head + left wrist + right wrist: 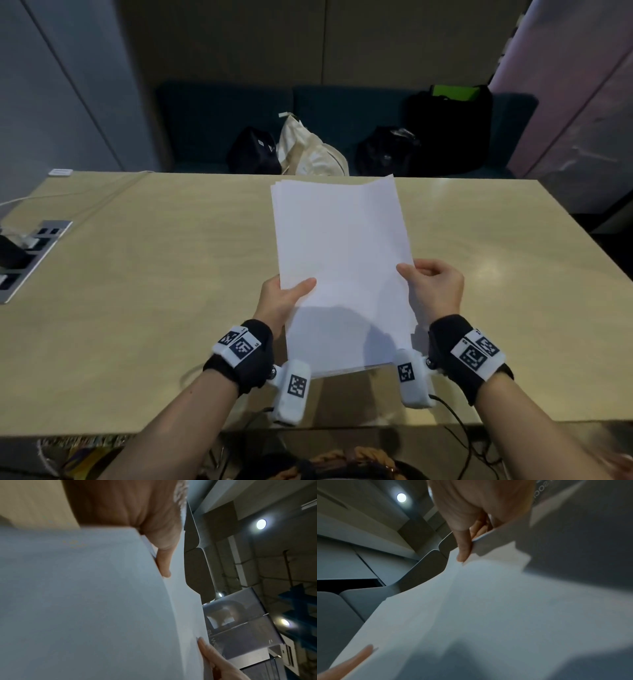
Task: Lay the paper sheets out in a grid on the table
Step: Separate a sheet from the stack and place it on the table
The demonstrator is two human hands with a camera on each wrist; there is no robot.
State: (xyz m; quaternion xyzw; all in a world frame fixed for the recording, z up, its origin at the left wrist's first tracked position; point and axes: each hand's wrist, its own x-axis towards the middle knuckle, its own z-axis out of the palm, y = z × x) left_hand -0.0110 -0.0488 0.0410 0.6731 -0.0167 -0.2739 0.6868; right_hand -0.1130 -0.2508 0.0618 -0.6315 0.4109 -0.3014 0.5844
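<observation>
1. Presently, the stack of white paper sheets is held above the wooden table, clear of its surface, long edges running away from the person.
2. Left hand grips the stack's left edge – thumb on top, fingers hidden beneath. This hand appears to carry the stack's weight.
3. Right hand pinches the right edge between thumb and curled fingers; the right wrist view shows the thumb pressing the top sheet near its edge – judged a preparation for peeling one sheet off.
4. Far corners of the stack are slightly fanned, so the sheets should separate readily.
5. No sheet lies on the table yet; the grid is judged not begun.
6. Bags sit on the bench beyond; a power socket panel sits at the table's left.
</observation>
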